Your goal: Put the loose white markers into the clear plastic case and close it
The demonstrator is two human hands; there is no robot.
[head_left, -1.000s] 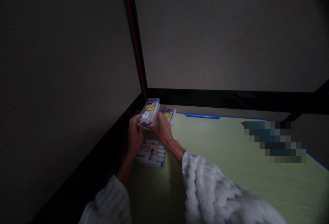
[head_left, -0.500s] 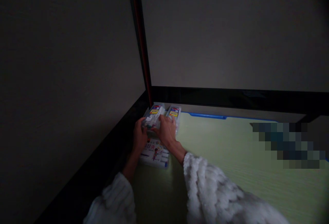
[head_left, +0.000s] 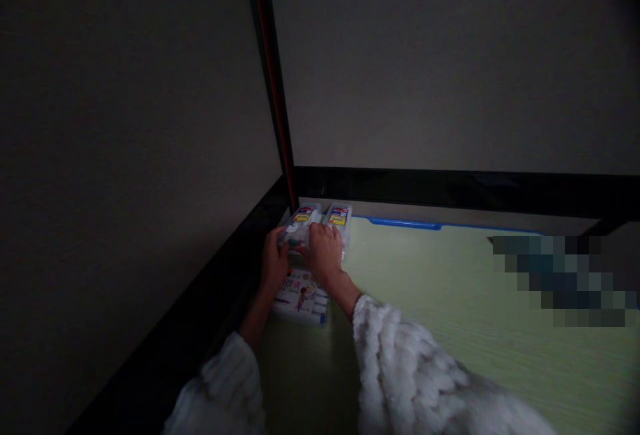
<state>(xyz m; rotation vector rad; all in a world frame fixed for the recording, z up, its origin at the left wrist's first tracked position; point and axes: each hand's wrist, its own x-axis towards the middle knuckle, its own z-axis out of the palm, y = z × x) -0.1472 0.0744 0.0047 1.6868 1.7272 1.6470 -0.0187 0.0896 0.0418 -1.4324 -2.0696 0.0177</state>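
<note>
In the far left corner of the surface, a clear plastic case [head_left: 296, 240] with coloured contents sits between my two hands. My left hand [head_left: 274, 260] grips its left side with curled fingers. From the right, my right hand [head_left: 324, 250] closes on it, thumb toward the middle. A printed label [head_left: 303, 216] shows just beyond the fingers. A second clear case [head_left: 339, 216] with a similar label lies beside it, partly hidden by my right hand. Nearer to me, below the hands, is a white printed marker pack [head_left: 303, 298] with several pens showing at its right side.
Pale walls meet at a dark corner post [head_left: 273, 75]. Dark rails [head_left: 400, 182] run along the back and left. The pale green surface [head_left: 440, 288] has a blue handle-like strip [head_left: 405, 224] at its far edge. A pixelated patch [head_left: 565, 282] hides something at right.
The labelled end of the left clear case has lowered slightly and lines up more closely with the case beside it. Both hands keep nearly the same place and hold.
</note>
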